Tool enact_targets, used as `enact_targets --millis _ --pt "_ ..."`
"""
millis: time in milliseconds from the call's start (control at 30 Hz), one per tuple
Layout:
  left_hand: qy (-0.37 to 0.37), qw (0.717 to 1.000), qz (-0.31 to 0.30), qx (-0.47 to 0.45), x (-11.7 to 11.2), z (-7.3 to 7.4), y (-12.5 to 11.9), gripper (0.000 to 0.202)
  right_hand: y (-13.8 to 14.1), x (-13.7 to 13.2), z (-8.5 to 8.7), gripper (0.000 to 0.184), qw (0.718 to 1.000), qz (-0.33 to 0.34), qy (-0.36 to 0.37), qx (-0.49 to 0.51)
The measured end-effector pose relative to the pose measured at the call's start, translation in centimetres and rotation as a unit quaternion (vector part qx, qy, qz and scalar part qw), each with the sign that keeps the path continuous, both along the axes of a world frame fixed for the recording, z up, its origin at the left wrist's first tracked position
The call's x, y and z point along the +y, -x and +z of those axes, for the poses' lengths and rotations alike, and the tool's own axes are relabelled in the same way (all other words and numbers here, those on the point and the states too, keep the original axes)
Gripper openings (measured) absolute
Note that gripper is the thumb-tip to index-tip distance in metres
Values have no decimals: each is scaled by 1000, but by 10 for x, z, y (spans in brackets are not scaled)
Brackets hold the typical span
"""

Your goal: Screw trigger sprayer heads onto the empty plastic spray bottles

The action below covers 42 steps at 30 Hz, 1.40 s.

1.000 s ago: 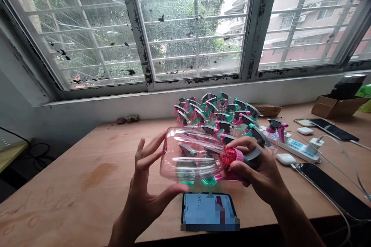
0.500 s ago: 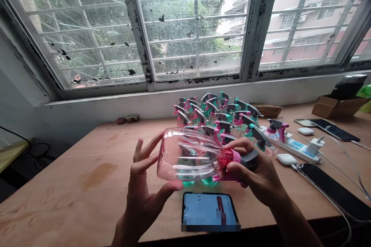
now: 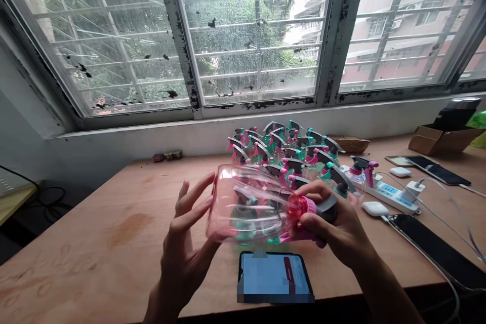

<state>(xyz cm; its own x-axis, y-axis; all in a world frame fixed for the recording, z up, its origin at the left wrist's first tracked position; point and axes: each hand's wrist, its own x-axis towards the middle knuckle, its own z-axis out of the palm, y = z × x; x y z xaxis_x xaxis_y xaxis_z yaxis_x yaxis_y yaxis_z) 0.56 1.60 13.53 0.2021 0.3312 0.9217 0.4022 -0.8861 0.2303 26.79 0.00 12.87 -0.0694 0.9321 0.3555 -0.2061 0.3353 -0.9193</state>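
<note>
A clear pink spray bottle [image 3: 246, 207] lies on its side in the air above the table, slightly blurred. My right hand [image 3: 337, 228] is closed around its neck and its grey-and-pink trigger head [image 3: 324, 210]. At the base end, my left hand [image 3: 190, 233] cups the bottle lightly, with fingertips against the bottom edge and the thumb below, partly hidden by it. Behind it stand several spray bottles [image 3: 281, 149] with pink or green trigger heads, packed together. A phone [image 3: 271, 276] with a lit screen lies on the table below the held bottle.
The wooden table [image 3: 94, 258] runs along a barred window. To the right are a power strip [image 3: 391, 195], white cables, a dark phone [image 3: 436, 248], another phone [image 3: 440, 169], white earbud cases [image 3: 375, 208] and a cardboard box [image 3: 442, 139]. Small blocks [image 3: 167, 156] sit by the wall.
The pink bottle has turned slightly about its length in my hands. My left thumb has drawn back leftward from under it. My right hand has kept its grip on the neck.
</note>
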Motion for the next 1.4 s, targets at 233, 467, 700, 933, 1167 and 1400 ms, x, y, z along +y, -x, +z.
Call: enact_targets --millis 233,467,700,933,1167,1400 --pt "2 1000 -22 10 -4 4 0 78 -1 1 -2 29 998 28 -50 -7" --pt "-20 999 -6 29 -2 6 4 67 0 1 -3 27 999 -14 -41 15" --pt "16 999 -46 21 -2 1 2 75 0 4 -4 26 998 16 -52 -3" --pt "1 999 -33 31 1 2 1 72 -1 5 -4 25 998 34 -48 20" --pt "37 999 -37 -1 2 -5 3 67 2 3 -4 26 996 -4 -84 7" --pt "26 999 -17 -16 3 -5 -5 64 4 3 -4 25 992 -51 -116 7"
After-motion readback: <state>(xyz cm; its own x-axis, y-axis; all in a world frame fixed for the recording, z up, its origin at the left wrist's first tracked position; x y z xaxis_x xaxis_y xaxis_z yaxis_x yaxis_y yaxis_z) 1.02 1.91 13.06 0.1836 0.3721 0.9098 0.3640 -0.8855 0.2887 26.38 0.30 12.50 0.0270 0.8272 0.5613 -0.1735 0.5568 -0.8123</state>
